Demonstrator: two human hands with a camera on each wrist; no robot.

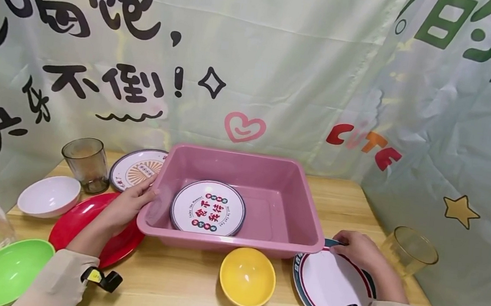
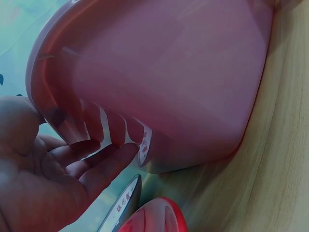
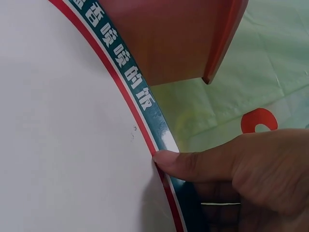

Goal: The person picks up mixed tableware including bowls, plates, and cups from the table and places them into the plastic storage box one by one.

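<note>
Head view: teal plate [image 1: 334, 289] toward the near right corner of the tabletop [image 1: 166, 288], just off the near right corner of the tub [image 1: 231, 240]. Lies outside that corner, to the right and toward the tabletop's near edge; whether touching the tub wall, hard to tell. Round, so with no long axis to line up. Extends from the right fingers back toward the near edge, with the tub to their left. Nearer by far: right hand [image 1: 363, 255], grasping the plate by its far rim. In the right wrist view, thumb laid over the teal band and the red ring, other fingers tucked beneath.

Next outward, the tub, long axis running left to right, with a lettered plate [image 1: 208, 207] inside its left half. At its left rim, left hand [image 1: 130, 208], holding the rim between thumb and fingers, fingertips at the side slots in the left wrist view.

Right forearm slanted inward from the near right corner, beside a yellow glass [image 1: 412, 247]; left forearm slanted over a red plate [image 1: 83, 218]. Between both arms, just before the tub: yellow bowl [image 1: 247, 278].
</note>
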